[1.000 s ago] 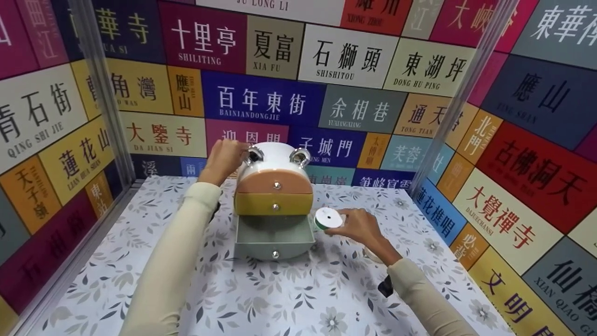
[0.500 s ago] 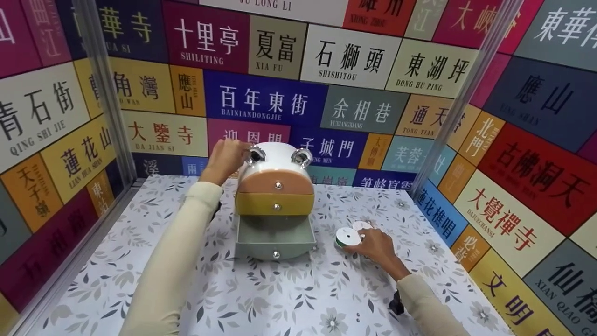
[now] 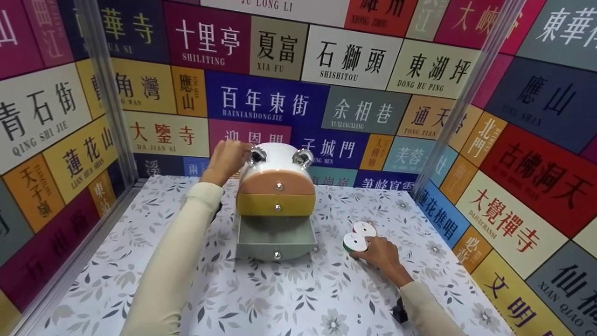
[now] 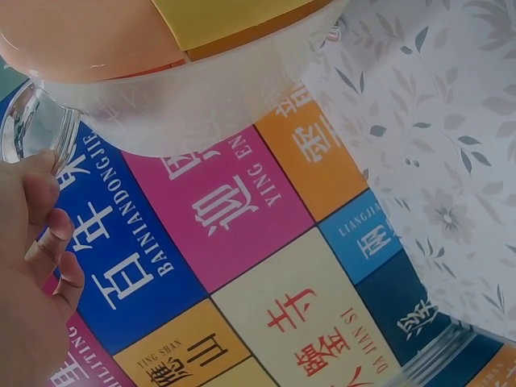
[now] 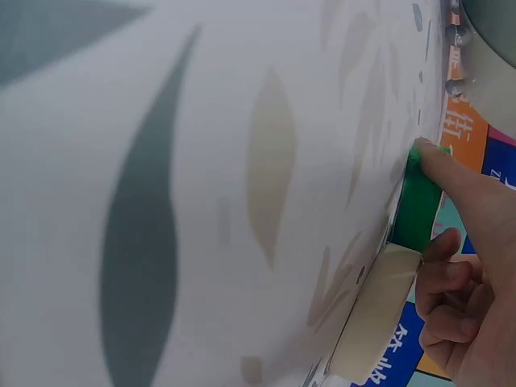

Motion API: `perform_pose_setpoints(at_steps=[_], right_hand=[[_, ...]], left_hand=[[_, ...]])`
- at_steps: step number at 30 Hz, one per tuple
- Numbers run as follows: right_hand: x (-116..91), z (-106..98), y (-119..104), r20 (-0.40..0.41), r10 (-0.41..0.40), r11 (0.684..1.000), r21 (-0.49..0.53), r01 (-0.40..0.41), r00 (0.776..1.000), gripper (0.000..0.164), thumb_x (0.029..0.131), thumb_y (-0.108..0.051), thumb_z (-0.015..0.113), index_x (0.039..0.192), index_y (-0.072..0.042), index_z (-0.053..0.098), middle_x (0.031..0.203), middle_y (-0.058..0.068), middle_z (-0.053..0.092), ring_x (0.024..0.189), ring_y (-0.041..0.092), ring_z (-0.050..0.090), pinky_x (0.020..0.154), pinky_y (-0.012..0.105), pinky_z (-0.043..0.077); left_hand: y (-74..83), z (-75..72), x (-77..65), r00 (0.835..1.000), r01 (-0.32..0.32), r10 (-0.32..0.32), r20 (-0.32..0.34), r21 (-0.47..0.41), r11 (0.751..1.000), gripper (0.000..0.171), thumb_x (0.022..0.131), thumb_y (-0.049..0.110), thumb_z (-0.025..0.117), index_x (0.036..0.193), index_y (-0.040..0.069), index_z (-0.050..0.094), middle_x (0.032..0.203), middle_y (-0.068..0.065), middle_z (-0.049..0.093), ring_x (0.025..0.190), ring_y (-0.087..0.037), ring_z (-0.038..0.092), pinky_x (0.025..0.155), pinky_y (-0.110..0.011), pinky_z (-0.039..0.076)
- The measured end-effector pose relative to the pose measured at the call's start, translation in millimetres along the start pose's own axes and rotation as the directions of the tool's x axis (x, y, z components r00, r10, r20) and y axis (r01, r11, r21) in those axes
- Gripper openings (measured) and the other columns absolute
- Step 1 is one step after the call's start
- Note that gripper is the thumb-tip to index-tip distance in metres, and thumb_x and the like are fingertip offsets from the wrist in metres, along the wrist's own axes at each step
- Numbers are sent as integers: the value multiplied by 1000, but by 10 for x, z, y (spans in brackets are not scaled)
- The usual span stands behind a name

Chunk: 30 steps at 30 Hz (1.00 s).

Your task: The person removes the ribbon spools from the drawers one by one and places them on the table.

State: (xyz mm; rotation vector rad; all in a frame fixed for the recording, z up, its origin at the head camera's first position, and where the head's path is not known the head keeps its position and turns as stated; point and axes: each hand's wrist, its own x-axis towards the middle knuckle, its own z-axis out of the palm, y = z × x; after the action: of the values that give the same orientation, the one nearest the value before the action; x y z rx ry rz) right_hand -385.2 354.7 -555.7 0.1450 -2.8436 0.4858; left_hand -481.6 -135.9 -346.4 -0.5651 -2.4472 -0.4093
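Observation:
A small frog-shaped drawer box (image 3: 275, 205) stands mid-table with its green bottom drawer (image 3: 277, 231) pulled out; the orange and yellow drawers are closed. My left hand (image 3: 227, 161) holds the silver-rimmed eye (image 4: 40, 125) on the box's upper left, fingers curled. To the right of the box, my right hand (image 3: 382, 256) pinches a green ribbon spool (image 3: 355, 242) with white faces, low at the tabletop. Just behind it sits a red-edged spool (image 3: 365, 228). In the right wrist view a cream spool (image 5: 375, 314) lies beside the green one; the head view hides it behind my hand.
The table (image 3: 261, 303) has a white leaf-and-flower cover. Colourful sign-printed wall panels (image 3: 261, 98) close in the back and both sides, with clear corner strips (image 3: 109, 102). The pulled-out drawer juts toward the table's front.
My right hand has carried the green spool rightward and down, from beside the open drawer to the red-edged spool. The left hand stays at the eye.

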Motion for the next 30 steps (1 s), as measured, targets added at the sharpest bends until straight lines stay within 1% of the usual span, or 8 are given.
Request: perform_pose_setpoints(at_steps=[5,10,14,16,18,22,25,30], right_hand=[[-8,14,21,-10,2,1000,-2,-2,1000,54,73,-55,91,70,-15,55,53,-8,39,50,11,38,49,32,29],[8,30,31,-14,3,999,-31,-3,1000,54,73,-58,89,70,-16,55,53,-6,44,50,13,41,49,32,30],[24,21,17,-1,8,999,-46,-8,1000,55,73,-60,88,74,-14,58,55,-7,40,51,12,37,49,32,28],[25,6,6,14,16,999,-44,-15,1000,55,73,-61,87,82,-12,66,54,-7,36,51,12,33,49,32,27],[24,-17,-8,21,21,999,-36,-20,1000,61,74,-61,87,100,-8,75,52,-7,34,49,11,31,47,32,25],[35,-70,-39,3,-3,1000,-5,3,1000,82,77,-59,86,137,-6,67,48,-6,39,44,10,31,43,31,24],[47,-112,-93,-35,-48,999,19,49,998,78,82,-55,84,141,-7,65,47,-6,42,42,9,31,42,30,24],[76,-155,-216,-110,-126,991,23,129,986,59,86,-47,83,134,-15,71,48,-10,48,42,9,39,39,30,27]], left_hand=[[5,12,-9,1000,-11,11,0,8,1000,14,98,12,68,103,15,81,78,-11,75,63,-28,61,59,-42,45],[9,12,-15,1000,-5,5,7,13,1000,15,98,11,66,100,15,80,70,-9,70,61,-26,57,59,-41,38],[-1,12,-11,1000,3,-3,10,14,1000,15,98,11,66,100,16,80,68,-8,68,61,-25,55,58,-39,35],[-7,13,-8,1000,5,-5,9,17,1000,15,97,11,66,101,16,80,70,-8,69,61,-26,57,58,-40,37],[-8,11,-8,1000,8,-8,9,16,1000,14,97,11,67,100,16,80,71,-9,70,61,-27,58,58,-40,39],[-16,0,-8,1000,0,0,1,10,1000,16,96,9,67,101,16,80,72,-10,70,60,-28,56,57,-41,41],[-22,-1,-10,1000,-2,2,0,5,1000,17,96,9,67,103,17,81,72,-10,71,60,-27,55,56,-41,41],[-10,10,-15,1000,8,-8,7,-4,1000,20,97,10,66,106,20,81,69,-7,67,59,-23,50,55,-35,35]])
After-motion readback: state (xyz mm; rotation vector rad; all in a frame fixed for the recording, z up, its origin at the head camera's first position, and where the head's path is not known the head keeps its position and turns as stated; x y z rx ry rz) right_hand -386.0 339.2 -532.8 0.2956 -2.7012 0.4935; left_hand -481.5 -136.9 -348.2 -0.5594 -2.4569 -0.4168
